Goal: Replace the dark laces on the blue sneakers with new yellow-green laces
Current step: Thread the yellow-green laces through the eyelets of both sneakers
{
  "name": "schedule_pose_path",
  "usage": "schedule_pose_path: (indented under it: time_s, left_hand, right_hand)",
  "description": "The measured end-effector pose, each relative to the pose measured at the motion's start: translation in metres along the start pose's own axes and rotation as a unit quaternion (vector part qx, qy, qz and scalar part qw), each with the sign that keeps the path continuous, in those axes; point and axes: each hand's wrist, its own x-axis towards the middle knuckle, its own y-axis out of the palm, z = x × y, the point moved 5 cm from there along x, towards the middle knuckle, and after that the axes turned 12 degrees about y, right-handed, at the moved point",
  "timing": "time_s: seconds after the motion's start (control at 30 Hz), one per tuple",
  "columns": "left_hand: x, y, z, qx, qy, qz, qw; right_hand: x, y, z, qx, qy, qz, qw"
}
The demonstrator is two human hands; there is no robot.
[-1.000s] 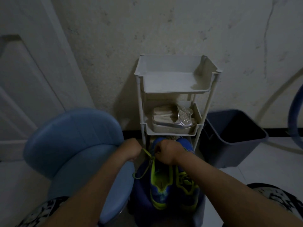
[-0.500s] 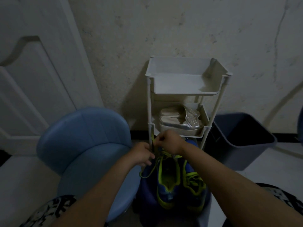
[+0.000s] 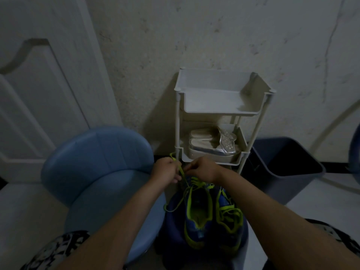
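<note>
**Q:** Where are the hands?

**A:** Lower centre of frame, close together. My left hand is curled in a fist round the yellow-green lace, and a short tail of lace sticks out above the knuckles. My right hand is just beside it, fingers curled, tips pinching the same lace.

**Q:** And the shoes?

**A:** The blue sneakers sit side by side just below the hands, heels toward the bottom edge of the frame. They rest on a dark blue rounded seat. It is too dim to say more about that.

**Q:** How does the lace run?

**A:** It goes from between the hands down to the front of the opening of the sneaker on the frame's left. A slack loop hangs off that shoe's left side. The sneaker on the right has yellow-green lacing crossed over its tongue, partly under my right forearm.

**Q:** Surroundings?

**A:** A light blue chair is at lower left, beside my left forearm. A white tiered rack stands against the wall, directly above the hands. Silver sandals sit on its second tier. A dark bin is to the right of the rack. A white door is at upper left.
</note>
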Motion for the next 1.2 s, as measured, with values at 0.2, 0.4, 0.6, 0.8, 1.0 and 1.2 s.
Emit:
schedule_pose_path:
  time_s: [0.2, 0.4, 0.6, 0.8, 1.0, 1.2]
  left_hand:
    - [-0.002, -0.006, -0.011, -0.088, 0.050, -0.027, 0.994]
    - [-0.010, 0.004, 0.008, -0.013, -0.063, 0.081, 0.995]
    - [-0.023, 0.030, 0.022, 0.056, -0.050, 0.230, 0.970]
    - [-0.014, 0.025, 0.019, 0.009, -0.061, 0.135, 0.989]
    - [-0.011, 0.017, 0.022, -0.064, -0.088, 0.062, 0.992]
    - [-0.008, 0.006, 0.015, -0.166, -0.113, 0.007, 0.980]
  right_hand:
    - [-0.005, 0.002, 0.007, -0.058, -0.014, 0.003, 0.998]
    - [-0.009, -0.006, 0.021, 0.071, -0.032, -0.024, 0.997]
    - [-0.025, -0.016, 0.040, 0.215, -0.062, -0.014, 0.974]
    - [-0.019, -0.017, 0.035, 0.175, -0.042, -0.051, 0.982]
    - [-0.012, 0.002, 0.016, -0.169, -0.007, 0.006, 0.986]
    - [-0.009, 0.022, 0.004, -0.274, 0.012, 0.050, 0.960]
